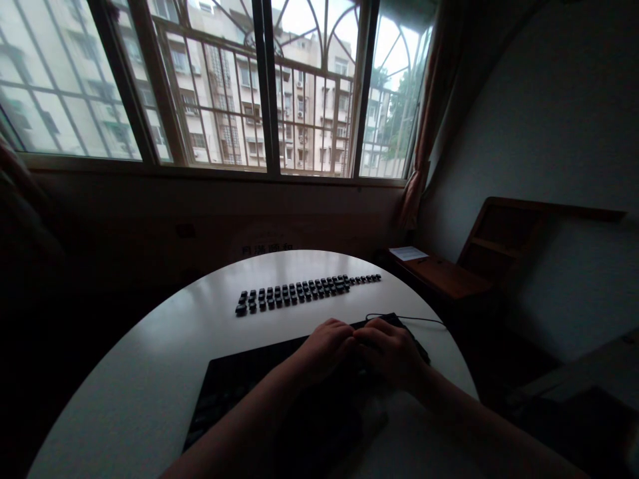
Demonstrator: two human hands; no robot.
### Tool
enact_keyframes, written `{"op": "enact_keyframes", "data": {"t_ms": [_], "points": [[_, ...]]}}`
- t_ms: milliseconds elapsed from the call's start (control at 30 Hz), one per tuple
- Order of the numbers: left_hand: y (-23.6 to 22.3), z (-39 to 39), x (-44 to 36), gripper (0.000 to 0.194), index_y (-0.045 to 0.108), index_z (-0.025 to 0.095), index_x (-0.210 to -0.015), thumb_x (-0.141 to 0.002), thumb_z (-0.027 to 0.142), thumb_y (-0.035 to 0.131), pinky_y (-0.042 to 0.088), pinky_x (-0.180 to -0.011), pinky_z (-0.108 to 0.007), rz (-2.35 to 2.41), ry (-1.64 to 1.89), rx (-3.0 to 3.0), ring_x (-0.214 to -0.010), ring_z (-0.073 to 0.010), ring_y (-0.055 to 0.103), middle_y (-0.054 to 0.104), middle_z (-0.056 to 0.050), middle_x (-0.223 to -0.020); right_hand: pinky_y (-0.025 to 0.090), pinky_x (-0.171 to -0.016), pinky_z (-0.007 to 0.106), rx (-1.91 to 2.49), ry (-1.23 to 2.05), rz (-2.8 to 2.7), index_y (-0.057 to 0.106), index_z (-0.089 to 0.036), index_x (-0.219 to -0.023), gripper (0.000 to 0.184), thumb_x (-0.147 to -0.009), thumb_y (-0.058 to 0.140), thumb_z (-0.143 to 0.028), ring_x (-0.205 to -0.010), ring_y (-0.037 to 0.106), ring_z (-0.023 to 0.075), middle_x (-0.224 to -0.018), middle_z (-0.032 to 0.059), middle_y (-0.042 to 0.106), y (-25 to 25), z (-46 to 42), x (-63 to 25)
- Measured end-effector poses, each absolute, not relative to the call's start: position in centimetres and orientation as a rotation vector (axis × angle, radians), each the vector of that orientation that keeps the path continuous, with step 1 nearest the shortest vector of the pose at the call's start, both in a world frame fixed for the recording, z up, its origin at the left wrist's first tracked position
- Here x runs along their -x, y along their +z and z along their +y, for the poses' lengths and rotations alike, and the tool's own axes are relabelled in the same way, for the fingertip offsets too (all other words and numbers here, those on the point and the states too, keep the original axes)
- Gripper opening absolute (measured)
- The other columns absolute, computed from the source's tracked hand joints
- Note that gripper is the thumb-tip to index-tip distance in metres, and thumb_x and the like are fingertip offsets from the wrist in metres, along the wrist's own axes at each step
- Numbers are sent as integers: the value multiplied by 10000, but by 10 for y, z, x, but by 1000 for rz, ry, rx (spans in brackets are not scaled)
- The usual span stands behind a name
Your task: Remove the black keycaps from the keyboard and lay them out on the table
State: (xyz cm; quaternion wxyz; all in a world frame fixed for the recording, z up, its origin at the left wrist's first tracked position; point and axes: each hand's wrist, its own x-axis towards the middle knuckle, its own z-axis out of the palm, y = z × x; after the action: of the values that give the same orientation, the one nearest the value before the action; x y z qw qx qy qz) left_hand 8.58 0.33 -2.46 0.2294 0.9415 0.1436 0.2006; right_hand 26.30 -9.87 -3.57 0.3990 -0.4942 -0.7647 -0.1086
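A black keyboard (239, 372) lies aslant on the white round table (150, 366). My left hand (327, 342) is over its upper right part, fingers bent and drawn together. Close against it, my right hand (392, 346) curls over the keyboard's right end, and the fingertips of both meet. Whatever is between the fingers is hidden and dark. Beyond the keyboard, several black keycaps (294, 293) stand in slanting rows, with smaller-looking ones trailing off to the right. My forearms cover much of the keyboard's near side.
A thin black cable (419, 319) runs from the keyboard's back right to the table's edge. Past that edge stands a brown wooden chair (449, 276) with a white sheet of paper (408, 253) on it. Barred windows (309, 120) and a curtain (414, 193) are behind.
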Motion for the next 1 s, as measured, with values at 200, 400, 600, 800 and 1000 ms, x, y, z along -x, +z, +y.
{"op": "enact_keyframes", "data": {"t_ms": [200, 400, 600, 800, 1000], "points": [[-20, 0, -84, 285, 648, 194, -1022, -987, 313, 391, 438, -942, -357, 413, 547, -2587, -1033, -229, 561, 674, -67, -1039, 489, -640, 235, 1264, -260, -2012, 685, -234, -990, 111, -929, 593, -248, -722, 653, 147, -850, 29, 684, -29, -100, -265], [-20, 0, -84, 355, 629, 167, -1110, -992, 347, 346, 425, -981, -404, 695, 656, -2494, -1101, -257, 547, 663, -103, -1127, 503, -726, 265, 1477, -197, -1856, 710, -230, -986, 140, -861, 682, -284, -791, 675, 174, -917, 35, 722, -5, -51, -308], [-19, 0, -86, 370, 646, 175, -1030, -1005, 353, 322, 446, -936, -393, 702, 582, -2562, -1018, -246, 568, 671, -95, -1040, 505, -757, 282, 1724, 12, -1911, 771, -207, -860, 108, -770, 723, -240, -794, 699, 201, -836, 39, 770, -8, 47, -364], [-19, 0, -87, 352, 642, 180, -958, -1009, 347, 336, 447, -914, -375, 702, 537, -2582, -991, -233, 566, 665, -81, -1007, 514, -740, 277, 1736, 121, -1900, 779, -169, -925, 198, -800, 678, -285, -801, 705, 205, -889, 68, 779, -37, 82, -380], [-20, 1, -89, 348, 648, 187, -988, -1009, 360, 348, 446, -904, -378, 724, 503, -2586, -995, -235, 561, 644, -87, -1062, 502, -807, 284, 1714, 150, -1943, 776, -228, -987, 204, -823, 658, -256, -855, 703, 202, -961, 31, 778, -54, 87, -385]]}}
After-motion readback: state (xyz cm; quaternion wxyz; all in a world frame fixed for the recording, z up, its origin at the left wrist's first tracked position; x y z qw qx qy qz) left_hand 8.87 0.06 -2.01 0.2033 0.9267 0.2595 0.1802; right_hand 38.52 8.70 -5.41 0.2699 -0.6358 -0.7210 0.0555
